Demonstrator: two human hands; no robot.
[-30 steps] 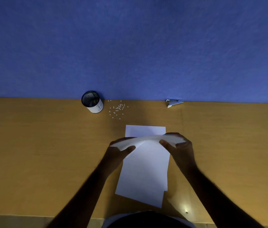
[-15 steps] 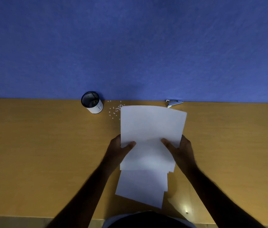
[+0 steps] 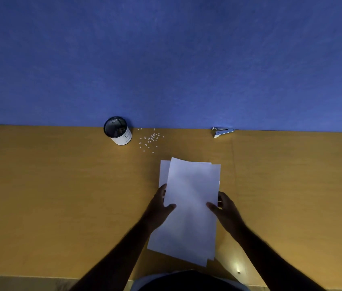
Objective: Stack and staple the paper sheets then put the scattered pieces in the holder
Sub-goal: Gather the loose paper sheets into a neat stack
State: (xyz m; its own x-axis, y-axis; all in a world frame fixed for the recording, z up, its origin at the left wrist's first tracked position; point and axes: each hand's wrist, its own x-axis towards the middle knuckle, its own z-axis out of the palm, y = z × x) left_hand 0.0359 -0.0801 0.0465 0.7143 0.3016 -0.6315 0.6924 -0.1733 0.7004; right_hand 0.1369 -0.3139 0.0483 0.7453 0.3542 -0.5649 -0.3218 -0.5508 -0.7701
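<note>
A loose pile of white paper sheets lies on the wooden table in front of me, its edges not lined up. My left hand grips the pile's left edge, thumb on top. At the right edge, my right hand holds the sheets the same way. A black mesh holder with a white label stands at the back by the wall. Small white scattered pieces lie just right of it. A silver stapler rests against the wall further right.
A blue wall rises straight behind the table's far edge. A small bright spot sits near the table's front edge on the right.
The top sheet, lifted and tilted up half a second ago, has come down flat onto the pile. Both hands moved down with it and kept their grip.
</note>
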